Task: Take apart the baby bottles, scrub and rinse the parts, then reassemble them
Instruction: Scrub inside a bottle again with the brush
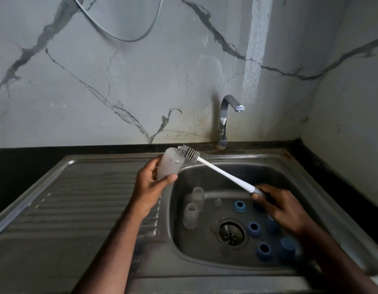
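Note:
My left hand (150,183) grips a frosted clear bottle body (170,163), tilted, above the sink's left rim. My right hand (279,206) holds the grey grip of a white bottle brush (222,172); its bristle head (189,153) lies against the bottle's upper end. In the steel sink basin (205,257) stand two more clear bottle bodies (191,215) (198,197). Several blue screw rings (239,206) (254,228) (264,250) and a blue cap (287,247) lie right of the drain (231,233). A small clear teat (217,202) sits near the back.
A chrome tap (226,117) stands behind the basin, with no water running. A ribbed steel draining board (88,198) stretches to the left. A marble-patterned wall rises behind, and a black counter edge (343,181) runs along the right.

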The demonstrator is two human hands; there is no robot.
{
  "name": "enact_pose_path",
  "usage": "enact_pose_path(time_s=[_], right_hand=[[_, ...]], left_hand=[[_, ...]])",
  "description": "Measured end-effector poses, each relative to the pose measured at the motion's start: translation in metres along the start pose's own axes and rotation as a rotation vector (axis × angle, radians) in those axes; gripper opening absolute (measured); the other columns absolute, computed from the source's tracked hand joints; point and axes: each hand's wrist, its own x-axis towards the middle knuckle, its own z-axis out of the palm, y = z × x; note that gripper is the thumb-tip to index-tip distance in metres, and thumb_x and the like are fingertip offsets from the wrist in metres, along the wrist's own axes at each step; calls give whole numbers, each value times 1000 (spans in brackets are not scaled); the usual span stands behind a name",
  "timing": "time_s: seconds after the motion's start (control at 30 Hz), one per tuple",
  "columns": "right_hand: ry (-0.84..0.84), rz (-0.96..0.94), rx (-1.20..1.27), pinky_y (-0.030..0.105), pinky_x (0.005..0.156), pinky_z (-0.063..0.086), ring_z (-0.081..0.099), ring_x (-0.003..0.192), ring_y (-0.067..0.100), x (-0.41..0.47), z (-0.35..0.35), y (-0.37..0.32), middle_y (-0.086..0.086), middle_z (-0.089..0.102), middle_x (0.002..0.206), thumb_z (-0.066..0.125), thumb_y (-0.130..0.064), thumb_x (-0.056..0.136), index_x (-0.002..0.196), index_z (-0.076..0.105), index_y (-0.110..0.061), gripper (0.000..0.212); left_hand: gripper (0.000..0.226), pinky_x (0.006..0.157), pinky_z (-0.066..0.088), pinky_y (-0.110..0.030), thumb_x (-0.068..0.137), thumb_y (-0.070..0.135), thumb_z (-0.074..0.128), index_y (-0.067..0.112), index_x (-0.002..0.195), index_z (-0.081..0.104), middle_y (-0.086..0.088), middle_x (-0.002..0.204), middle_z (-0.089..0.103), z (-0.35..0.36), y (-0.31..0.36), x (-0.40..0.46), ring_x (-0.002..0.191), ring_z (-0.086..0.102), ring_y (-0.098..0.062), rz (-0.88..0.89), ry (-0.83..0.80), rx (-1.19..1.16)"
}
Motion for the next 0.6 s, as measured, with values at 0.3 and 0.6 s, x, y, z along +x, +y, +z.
enact_pose_path(time_s=[0.3,0.6], right_hand=[[-16,2,54,29,60,50,65,69,13,1,3,-4,-9,66,78,52,-54,93,97,66,-33,26],[-42,19,103,38,63,56,67,70,13,3,7,-7,-2,68,78,52,-53,94,98,66,-31,26]], left_hand=[[67,87,54,-26,65,20,85,13,127,60,-9,121,70,6,1,-3,107,66,-19,-12,-43,-54],[62,96,52,-48,75,16,82,7,130,54,-19,124,64,19,1,-7,117,62,-38,-154,-48,-385]])
